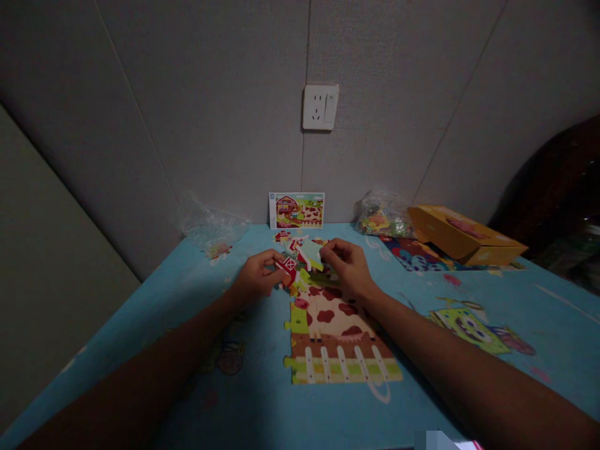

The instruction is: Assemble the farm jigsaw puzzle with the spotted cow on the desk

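A partly joined farm jigsaw (338, 340) with a spotted cow and a white fence lies on the blue cartoon tablecloth (492, 294). Just beyond its far edge, my left hand (257, 275) pinches a red barn piece (287, 267). My right hand (347, 265) is closed on a pale blue piece (310, 253) beside it. Several loose pieces (289, 238) lie behind both hands.
A reference picture card (296, 210) leans against the grey wall under a white socket (320, 107). A clear plastic bag (212, 228) lies at the back left. A bag of pieces (380, 215) and a yellow box (464, 236) sit at the back right. A dark rounded object (553, 194) stands far right.
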`<state>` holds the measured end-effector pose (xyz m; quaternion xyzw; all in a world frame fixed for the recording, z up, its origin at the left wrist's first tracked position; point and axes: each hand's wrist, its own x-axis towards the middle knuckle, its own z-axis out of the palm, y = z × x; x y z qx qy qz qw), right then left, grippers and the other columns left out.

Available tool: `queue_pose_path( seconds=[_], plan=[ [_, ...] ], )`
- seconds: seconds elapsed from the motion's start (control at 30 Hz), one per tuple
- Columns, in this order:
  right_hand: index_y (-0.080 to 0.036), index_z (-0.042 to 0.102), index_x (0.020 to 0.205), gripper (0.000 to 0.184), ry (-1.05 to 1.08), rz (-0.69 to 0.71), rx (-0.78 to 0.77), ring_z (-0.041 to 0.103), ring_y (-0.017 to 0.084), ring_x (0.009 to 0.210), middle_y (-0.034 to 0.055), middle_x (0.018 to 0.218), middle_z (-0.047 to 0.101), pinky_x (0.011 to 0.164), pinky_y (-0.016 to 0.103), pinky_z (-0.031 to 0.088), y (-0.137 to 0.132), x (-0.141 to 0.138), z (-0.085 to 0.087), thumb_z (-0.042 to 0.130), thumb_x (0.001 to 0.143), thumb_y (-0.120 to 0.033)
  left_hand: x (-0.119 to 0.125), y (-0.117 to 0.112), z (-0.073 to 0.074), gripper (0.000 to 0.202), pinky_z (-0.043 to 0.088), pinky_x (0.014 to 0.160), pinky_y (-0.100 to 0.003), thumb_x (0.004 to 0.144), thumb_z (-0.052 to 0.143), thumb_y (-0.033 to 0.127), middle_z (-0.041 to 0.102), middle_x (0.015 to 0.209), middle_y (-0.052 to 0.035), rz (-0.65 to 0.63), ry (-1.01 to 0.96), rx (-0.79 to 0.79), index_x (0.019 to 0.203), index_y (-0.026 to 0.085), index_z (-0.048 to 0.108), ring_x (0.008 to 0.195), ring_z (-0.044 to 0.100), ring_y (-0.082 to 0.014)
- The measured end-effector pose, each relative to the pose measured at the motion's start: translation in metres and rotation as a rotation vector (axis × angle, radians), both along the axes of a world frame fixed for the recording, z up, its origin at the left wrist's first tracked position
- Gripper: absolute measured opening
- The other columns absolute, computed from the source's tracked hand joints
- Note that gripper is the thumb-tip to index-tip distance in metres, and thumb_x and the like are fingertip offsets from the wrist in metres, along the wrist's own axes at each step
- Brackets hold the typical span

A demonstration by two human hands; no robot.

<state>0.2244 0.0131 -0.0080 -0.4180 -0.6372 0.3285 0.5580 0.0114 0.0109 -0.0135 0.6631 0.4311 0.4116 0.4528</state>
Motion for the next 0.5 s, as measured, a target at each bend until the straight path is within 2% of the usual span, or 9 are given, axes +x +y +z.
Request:
queue_pose_path(
  seconds=[0.13, 0.33, 0.5],
  plan=[
    [-0.018, 0.057, 0.068, 0.029, 0.005, 0.016, 0.013, 0.048, 0.010, 0.055, -0.0019, 0.061, 0.053, 0.053, 0.023, 0.040, 0.0004, -0.0004, -0.0014, 0.062, 0.079, -0.044, 0.0012, -0.0004, -0.0001, 0.026, 0.030, 0.030, -0.017, 0.070, 0.065, 0.037, 0.066, 0.066, 0.0029, 0.038, 0.014, 0.002, 0.082, 0.017, 0.053, 0.032, 0.042, -0.0039],
    [-0.018, 0.057, 0.076, 0.034, 0.093, 0.002, -0.013, 0.045, 0.010, 0.050, -0.0043, 0.058, 0.049, 0.049, 0.023, 0.041, -0.0008, -0.0035, -0.0015, 0.064, 0.078, -0.051, 0.0034, -0.0036, 0.0004, 0.027, 0.028, 0.028, -0.018, 0.072, 0.066, 0.038, 0.075, 0.079, -0.0032, -0.030, 0.031, -0.054, 0.081, 0.019, 0.049, 0.028, 0.037, -0.0028],
    [-0.019, 0.057, 0.079, 0.036, 0.138, 0.017, -0.047, 0.041, 0.009, 0.045, -0.0071, 0.052, 0.046, 0.046, 0.022, 0.039, -0.0012, -0.0070, -0.0022, 0.065, 0.077, -0.054, 0.0033, -0.0028, -0.0042, 0.029, 0.023, 0.028, -0.018, 0.073, 0.067, 0.039, 0.076, 0.074, -0.0025, -0.041, 0.039, -0.084, 0.081, 0.020, 0.048, 0.026, 0.034, -0.0032]
  ],
)
